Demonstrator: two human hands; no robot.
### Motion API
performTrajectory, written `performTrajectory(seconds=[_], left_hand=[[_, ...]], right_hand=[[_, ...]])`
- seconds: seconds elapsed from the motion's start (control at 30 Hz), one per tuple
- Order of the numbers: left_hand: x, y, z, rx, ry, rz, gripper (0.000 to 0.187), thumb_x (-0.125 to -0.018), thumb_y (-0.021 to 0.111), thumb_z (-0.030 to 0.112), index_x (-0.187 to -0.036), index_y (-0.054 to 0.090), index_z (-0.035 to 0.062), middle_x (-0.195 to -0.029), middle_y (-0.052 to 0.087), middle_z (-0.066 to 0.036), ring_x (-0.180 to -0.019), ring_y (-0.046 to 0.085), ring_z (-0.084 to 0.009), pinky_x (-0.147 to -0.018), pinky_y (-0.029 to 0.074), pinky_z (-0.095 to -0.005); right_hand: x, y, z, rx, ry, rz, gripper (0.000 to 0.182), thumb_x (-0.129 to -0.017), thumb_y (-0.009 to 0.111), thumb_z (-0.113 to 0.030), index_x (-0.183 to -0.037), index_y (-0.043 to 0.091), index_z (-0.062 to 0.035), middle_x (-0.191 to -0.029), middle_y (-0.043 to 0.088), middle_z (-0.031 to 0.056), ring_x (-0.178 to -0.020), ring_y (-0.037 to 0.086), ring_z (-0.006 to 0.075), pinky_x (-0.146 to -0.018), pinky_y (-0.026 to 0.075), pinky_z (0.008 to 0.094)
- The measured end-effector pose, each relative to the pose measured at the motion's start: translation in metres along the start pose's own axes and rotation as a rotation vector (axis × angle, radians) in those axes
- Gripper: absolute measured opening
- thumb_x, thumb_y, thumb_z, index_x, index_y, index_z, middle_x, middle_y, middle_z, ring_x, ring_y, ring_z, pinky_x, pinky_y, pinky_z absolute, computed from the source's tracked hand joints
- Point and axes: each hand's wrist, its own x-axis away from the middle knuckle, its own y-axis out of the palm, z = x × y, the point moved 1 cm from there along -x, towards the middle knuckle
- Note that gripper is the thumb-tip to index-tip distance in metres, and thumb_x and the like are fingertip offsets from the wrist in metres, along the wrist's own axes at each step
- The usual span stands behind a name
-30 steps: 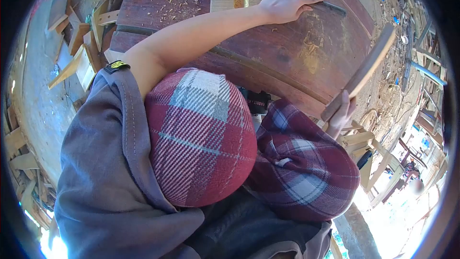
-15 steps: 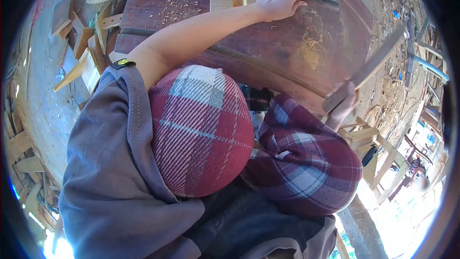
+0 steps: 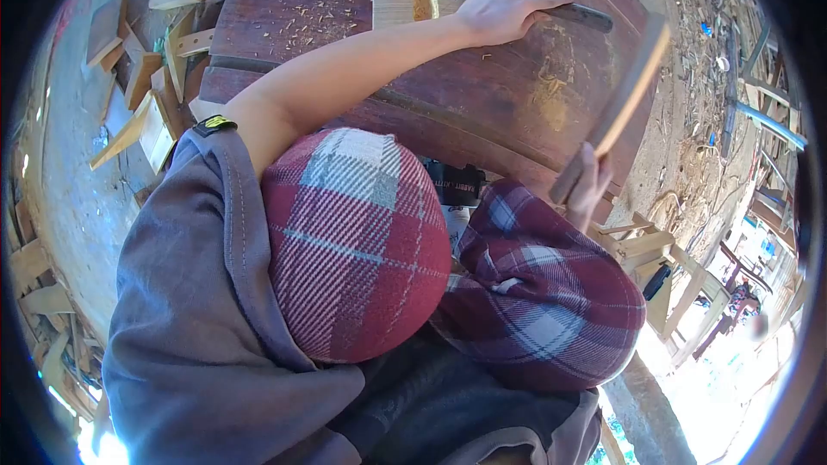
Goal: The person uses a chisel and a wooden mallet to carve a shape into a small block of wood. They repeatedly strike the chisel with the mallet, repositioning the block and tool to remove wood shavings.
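Observation:
My left hand (image 3: 501, 14) is closed around a chisel (image 3: 591, 17), its index finger stretched along the tool. The chisel lies at a low slant, its blade tip at a carved recess in a pale wooden block (image 3: 392, 15). The recess has rough, orange-brown patches. In my right hand (image 3: 589, 188) is a flat wooden stick (image 3: 627, 102), gripped near its lower end and tilted up toward the right. The stick's upper end is apart from the chisel's handle end, and slightly blurred.
The block rests on a dark red wooden bench (image 3: 508, 86) with wood shavings (image 3: 314, 21) scattered at its left. Wood offcuts (image 3: 142, 77) lie on the floor to the left. Wooden frames (image 3: 646, 250) stand at the right. A plaid-covered knee (image 3: 362, 241) is close to the bench.
My right hand has swung the wooden stick leftward, nearer to the chisel's handle end. My left hand still holds the chisel at the block. The whole view has shifted slightly.

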Motion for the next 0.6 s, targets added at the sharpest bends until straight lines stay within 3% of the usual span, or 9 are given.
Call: performTrajectory(seconds=[0.1, 0.13, 0.2, 0.27, 0.37, 0.4, 0.5, 0.53, 0.6], left_hand=[[0.002, 0.001, -0.002, 0.005, 0.007, 0.019, 0.043, -0.095, 0.053, 0.036, -0.138, 0.047, 0.0378, -0.081, 0.058, -0.016, -0.069, 0.062, -0.0313, -0.061, 0.052, -0.0419], [0.001, 0.0, 0.0, 0.009, 0.009, 0.023, 0.043, -0.095, 0.053, 0.036, -0.138, 0.047, 0.0377, -0.081, 0.058, -0.016, -0.069, 0.062, -0.0314, -0.062, 0.052, -0.042], [0.003, -0.005, 0.004, 0.006, -0.015, -0.018, 0.043, -0.096, 0.052, 0.036, -0.138, 0.047, 0.0377, -0.082, 0.058, -0.016, -0.07, 0.062, -0.032, -0.064, 0.052, -0.0422], [-0.001, -0.004, 0.003, -0.008, -0.032, -0.032, 0.043, -0.096, 0.051, 0.035, -0.138, 0.047, 0.0377, -0.083, 0.059, -0.016, -0.071, 0.062, -0.0325, -0.065, 0.052, -0.0423], [0.0, -0.006, -0.003, -0.035, -0.051, -0.024, 0.042, -0.097, 0.05, 0.034, -0.139, 0.046, 0.0378, -0.086, 0.06, -0.017, -0.072, 0.063, -0.0329, -0.067, 0.052, -0.0422], [-0.001, -0.005, -0.004, -0.031, -0.051, -0.019, 0.043, -0.097, 0.05, 0.034, -0.139, 0.046, 0.0378, -0.086, 0.06, -0.017, -0.072, 0.063, -0.0329, -0.068, 0.052, -0.042], [0.003, 0.002, -0.001, -0.005, -0.062, -0.027, 0.043, -0.096, 0.051, 0.035, -0.139, 0.046, 0.0381, -0.087, 0.061, -0.017, -0.073, 0.063, -0.0327, -0.067, 0.052, -0.0422], [0.001, 0.001, -0.001, 0.001, -0.066, -0.02, 0.043, -0.096, 0.051, 0.035, -0.138, 0.046, 0.0382, -0.087, 0.061, -0.017, -0.073, 0.063, -0.0326, -0.067, 0.052, -0.0423], [0.0, -0.002, -0.001, -0.02, -0.05, -0.037, 0.042, -0.096, 0.051, 0.034, -0.138, 0.047, 0.0382, -0.087, 0.061, -0.016, -0.073, 0.063, -0.0324, -0.065, 0.053, -0.0423]], right_hand=[[-0.009, -0.009, -0.021, -0.137, -0.13, 0.176, 0.026, -0.088, 0.057, -0.028, -0.09, 0.055, -0.0028, -0.063, 0.051, 0.0026, -0.044, 0.05, 0.0108, -0.037, 0.041, 0.0263], [-0.007, -0.01, -0.037, -0.253, -0.105, 0.164, 0.025, -0.087, 0.057, -0.028, -0.091, 0.056, -0.0033, -0.062, 0.052, 0.0016, -0.044, 0.051, 0.0099, -0.034, 0.042, 0.0276], [-0.008, -0.014, -0.001, -0.328, -0.054, 0.015, 0.024, -0.086, 0.057, -0.028, -0.09, 0.057, -0.0044, -0.061, 0.051, 0.0012, -0.044, 0.048, 0.0089, -0.034, 0.039, 0.0264], [-0.005, 0.002, -0.002, 0.041, -0.072, 0.027, 0.025, -0.084, 0.061, -0.028, -0.089, 0.056, -0.0035, -0.06, 0.05, 0.0005, -0.044, 0.046, 0.0104, -0.037, 0.036, 0.0253], [0.006, 0.015, -0.009, 0.026, 0.084, 0.014, 0.024, -0.086, 0.06, -0.025, -0.091, 0.056, -0.0018, -0.059, 0.049, 0.001, -0.044, 0.044, 0.0108, -0.039, 0.035, 0.0242], [-0.001, 0.002, -0.002, -0.049, 0.052, 0.002, 0.031, -0.086, 0.059, -0.031, -0.093, 0.056, -0.0013, -0.061, 0.05, 0.0021, -0.047, 0.046, 0.0109, -0.042, 0.038, 0.0245], [-0.002, -0.01, -0.039, -0.429, 0.015, 0.036, 0.031, -0.091, 0.056, -0.032, -0.096, 0.055, -0.0016, -0.065, 0.051, 0.0021, -0.048, 0.047, 0.0124, -0.042, 0.038, 0.0234], [-0.001, -0.006, -0.041, -0.395, -0.003, 0.087, 0.027, -0.091, 0.058, -0.029, -0.091, 0.055, -0.0027, -0.065, 0.051, 0.0019, -0.05, 0.048, 0.0122, -0.044, 0.041, 0.0238], [-0.004, 0.001, -0.022, -0.086, 0.026, -0.004, 0.025, -0.089, 0.06, -0.027, -0.092, 0.055, -0.0023, -0.068, 0.053, 0.0013, -0.056, 0.05, 0.0098, -0.047, 0.041, 0.0252]])
